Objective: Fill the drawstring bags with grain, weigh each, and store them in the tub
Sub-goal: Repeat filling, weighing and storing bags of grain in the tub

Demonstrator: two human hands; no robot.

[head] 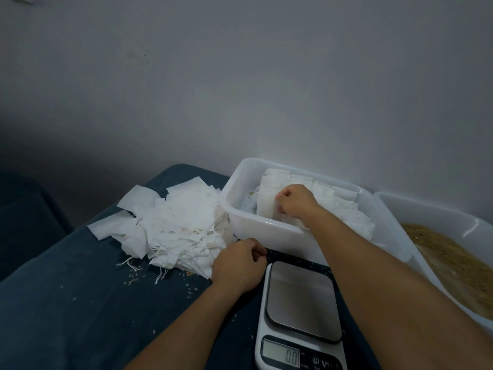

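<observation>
In the head view, a white tub [266, 231] is seen on a dark blue cloth-covered surface [80, 303], against a grey wall [240, 76]. Its long axis runs from near left to far right. Inside it, filled drawstring bags [344, 206] are stood on edge in a row along that axis, their flat faces turned toward the tub's left end. The right hand [296, 201] is reached into the tub, its fingers curled and clamped on the nearest bag [266, 206], which is held upright at the left end of the row.

The left hand [238, 265] is laid on the cloth just in front of the tub, fingers curled in together; whether anything is pinched in them cannot be told. It touches the edge of a loose heap of empty bags [176, 222], whose strings trail toward the viewer. A kitchen scale [301, 300] is set just right of that hand, its steel plate bare and its display reading zero. A second tub [474, 236] holding grain [440, 252] is placed at the far right. Stray grains [133, 276] are scattered over the cloth.
</observation>
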